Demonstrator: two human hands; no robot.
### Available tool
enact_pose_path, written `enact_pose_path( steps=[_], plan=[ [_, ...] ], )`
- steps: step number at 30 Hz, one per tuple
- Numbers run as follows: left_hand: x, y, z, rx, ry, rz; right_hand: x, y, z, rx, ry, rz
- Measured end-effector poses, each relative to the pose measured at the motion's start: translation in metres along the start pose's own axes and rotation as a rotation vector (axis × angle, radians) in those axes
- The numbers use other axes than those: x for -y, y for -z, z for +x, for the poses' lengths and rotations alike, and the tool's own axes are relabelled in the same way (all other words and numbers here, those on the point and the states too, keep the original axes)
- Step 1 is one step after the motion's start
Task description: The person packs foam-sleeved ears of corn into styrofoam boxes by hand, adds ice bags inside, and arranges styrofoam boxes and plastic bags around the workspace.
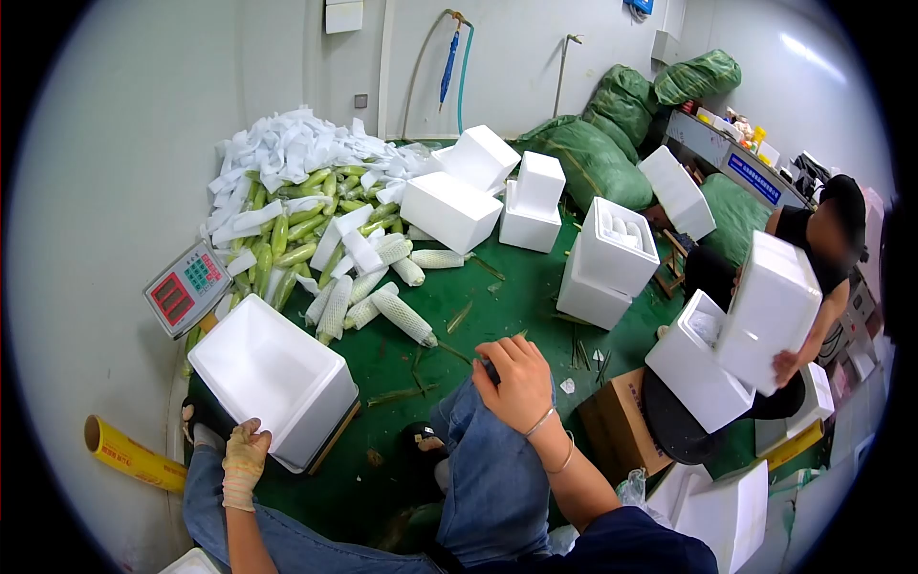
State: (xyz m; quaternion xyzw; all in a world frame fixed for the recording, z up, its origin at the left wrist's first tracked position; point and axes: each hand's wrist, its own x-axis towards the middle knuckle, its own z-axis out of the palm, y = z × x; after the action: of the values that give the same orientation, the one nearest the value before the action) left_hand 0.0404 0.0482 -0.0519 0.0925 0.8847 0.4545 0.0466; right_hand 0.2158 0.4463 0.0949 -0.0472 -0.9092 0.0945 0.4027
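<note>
My left hand [247, 452], in a pale glove, is closed on the near rim of an open white foam box [273, 368]. The box appears to rest on the platform of a digital scale [185, 287], whose red display stands at its left. Over my raised knee, my right hand [516, 383] is bare, its fingers curled around a small dark object [491, 371], mostly hidden. Ahead of the box lie several corn ears in white foam netting [402, 316]. Behind them is a heap of green corn ears [306, 225], with loose white foam sleeves [296, 143] piled on top.
White foam boxes [449, 210] stand on the green floor ahead. At right, a co-worker [822, 230] holds a foam box [770, 311] above another one. A cardboard carton [622, 421] is by my right knee. Green sacks [593, 163] fill the back corner; a yellow roll [134, 454] lies left.
</note>
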Motion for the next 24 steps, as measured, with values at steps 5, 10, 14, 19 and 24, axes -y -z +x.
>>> enact_pose_path(
  steps=[5,10,14,19,24],
  plan=[
    [-0.007,0.001,-0.001,0.011,0.010,0.012,-0.001,0.001,0.000,0.006,0.000,0.005],
    [-0.001,0.001,0.000,0.008,-0.010,0.026,-0.003,-0.001,-0.001,0.022,0.013,0.008],
    [0.003,0.000,0.002,-0.003,-0.039,0.049,-0.002,0.000,-0.001,0.023,0.016,0.006],
    [-0.001,0.000,0.000,-0.019,-0.031,-0.012,-0.002,0.000,-0.001,0.020,0.014,0.000],
    [0.012,-0.009,0.015,-0.149,-0.081,-0.045,0.001,-0.001,0.000,0.017,0.013,0.006]
  ],
)
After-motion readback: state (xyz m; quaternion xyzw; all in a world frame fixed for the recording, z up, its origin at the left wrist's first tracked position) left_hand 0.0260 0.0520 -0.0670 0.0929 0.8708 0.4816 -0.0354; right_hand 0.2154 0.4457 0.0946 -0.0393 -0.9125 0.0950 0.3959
